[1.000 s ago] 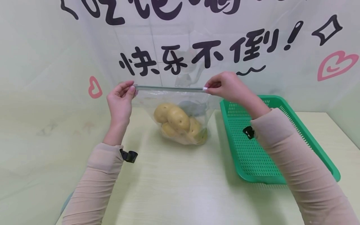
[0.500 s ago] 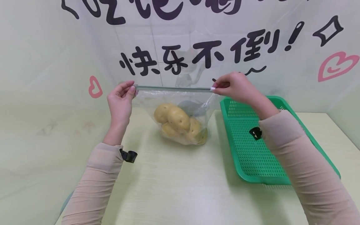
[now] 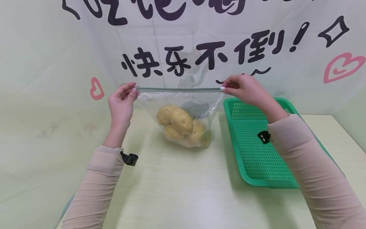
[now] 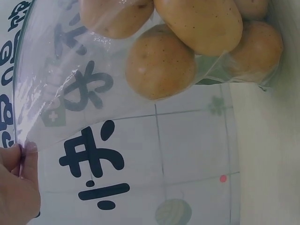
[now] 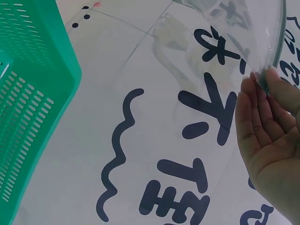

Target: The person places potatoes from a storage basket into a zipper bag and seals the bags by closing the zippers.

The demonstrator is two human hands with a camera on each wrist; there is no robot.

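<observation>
A clear zip bag (image 3: 148,99) stands upright on the table, its grey-green zip strip (image 3: 180,90) stretched level across the top. Inside lie several yellow potatoes (image 3: 181,121), gathered at the bottom. My left hand (image 3: 121,105) pinches the bag's top left corner between thumb and fingers. At the top right end, my right hand (image 3: 248,90) pinches a small white piece (image 3: 222,88) on the strip, which looks like a slider. The right wrist view shows the bag's edge between the right thumb and fingertips. Potatoes show close up through the plastic in the left wrist view.
A green perforated plastic basket (image 3: 243,159) lies right of the bag, partly under the right forearm. Behind the table (image 3: 177,190) hangs a white printed sheet (image 3: 177,35) with black characters and pink hearts. Both wrists wear small black devices.
My right hand has slid rightward along the zip strip with the white piece, up to the bag's right end. The left hand stays nearly still at its corner; the potatoes have not moved.
</observation>
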